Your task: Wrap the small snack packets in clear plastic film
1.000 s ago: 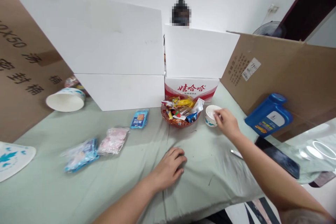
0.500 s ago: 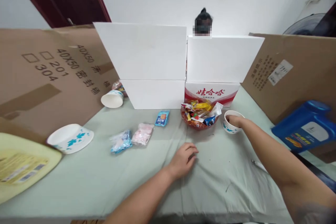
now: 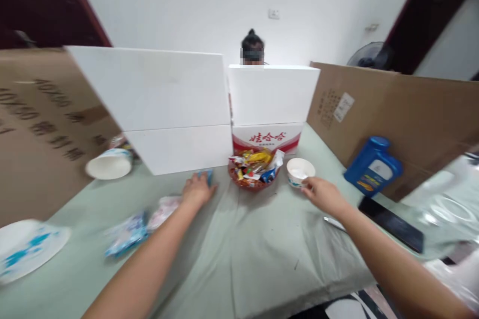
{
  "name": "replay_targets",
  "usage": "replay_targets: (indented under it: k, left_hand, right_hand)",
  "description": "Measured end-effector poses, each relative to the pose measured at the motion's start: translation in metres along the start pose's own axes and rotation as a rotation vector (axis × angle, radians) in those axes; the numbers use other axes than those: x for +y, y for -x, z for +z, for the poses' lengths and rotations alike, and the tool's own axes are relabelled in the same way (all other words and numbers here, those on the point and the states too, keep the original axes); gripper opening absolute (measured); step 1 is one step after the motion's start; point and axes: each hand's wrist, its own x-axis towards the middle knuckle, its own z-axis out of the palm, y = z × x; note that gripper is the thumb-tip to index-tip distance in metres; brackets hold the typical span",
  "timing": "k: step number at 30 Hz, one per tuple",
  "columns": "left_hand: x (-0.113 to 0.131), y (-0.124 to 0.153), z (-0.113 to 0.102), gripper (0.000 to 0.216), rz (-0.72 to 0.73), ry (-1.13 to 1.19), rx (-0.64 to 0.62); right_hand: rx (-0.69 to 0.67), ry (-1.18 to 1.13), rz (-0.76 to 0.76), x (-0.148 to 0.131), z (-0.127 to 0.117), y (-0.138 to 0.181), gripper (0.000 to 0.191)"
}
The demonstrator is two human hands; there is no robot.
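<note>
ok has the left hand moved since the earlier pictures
Yes. Judged against the snack bowl, the left hand has moved forward and leftward, and now partly covers the blue packet.

1. The white wall before us is bright, diffusely lit.
2. Soft, faint shadow on the tablecloth below the candy basket.
3. Small glare on clear plastic, far right.
4. Motion blur: left hand, carton lettering.
5. Edge distortion: leftmost paper bowl stretched.
</note>
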Motion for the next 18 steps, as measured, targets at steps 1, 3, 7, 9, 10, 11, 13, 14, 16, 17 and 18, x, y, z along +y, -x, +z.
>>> replay_targets:
  k: [1, 3, 7, 9, 10, 11, 13, 14, 16, 17, 18]
  left_hand:
    - [0.000, -0.004, 0.003, 0.058, -0.007, -0.008, -0.014]
    - [0.001, -0.008, 0.011, 0.056, -0.010, -0.025, -0.015]
    - [-0.005, 0.004, 0.014, 0.056, 0.080, -0.046, -0.053]
    - [-0.010, 0.019, 0.007, 0.058, 0.101, -0.021, -0.109]
    - [-0.011, 0.028, 0.001, 0.058, 0.108, 0.024, -0.150]
    - [-0.011, 0.038, -0.004, 0.056, 0.125, 0.101, -0.204]
    - [-0.005, 0.058, -0.014, 0.051, 0.227, 0.378, -0.353]
    - [0.001, 0.068, -0.017, 0.049, 0.279, 0.549, -0.437]
    - [0.019, 0.086, -0.015, 0.054, 0.334, 0.802, -0.646]
    - [0.029, 0.093, -0.011, 0.054, 0.358, 0.846, -0.711]
    - [0.039, 0.099, -0.005, 0.050, 0.386, 0.838, -0.710]
  right_hand:
    - [0.001, 0.021, -0.021, 0.004, 0.010, 0.018, 0.032]
    - [0.006, 0.072, 0.020, 0.015, 0.033, 0.048, 0.029]
    - [0.052, 0.075, 0.082, 0.046, 0.071, 0.086, 0.028]
    - [0.107, 0.037, 0.043, 0.058, 0.084, 0.095, 0.029]
    - [0.136, 0.019, 0.019, 0.061, 0.088, 0.097, 0.030]
    - [0.164, 0.003, 0.002, 0.062, 0.092, 0.097, 0.030]
    - [0.211, -0.035, -0.026, 0.058, 0.097, 0.094, 0.030]
    - [0.229, -0.064, -0.041, 0.053, 0.098, 0.092, 0.030]
    - [0.256, -0.148, -0.078, 0.037, 0.097, 0.087, 0.029]
    - [0.265, -0.195, -0.099, 0.027, 0.095, 0.085, 0.030]
    - [0.267, -0.238, -0.124, 0.015, 0.092, 0.083, 0.030]
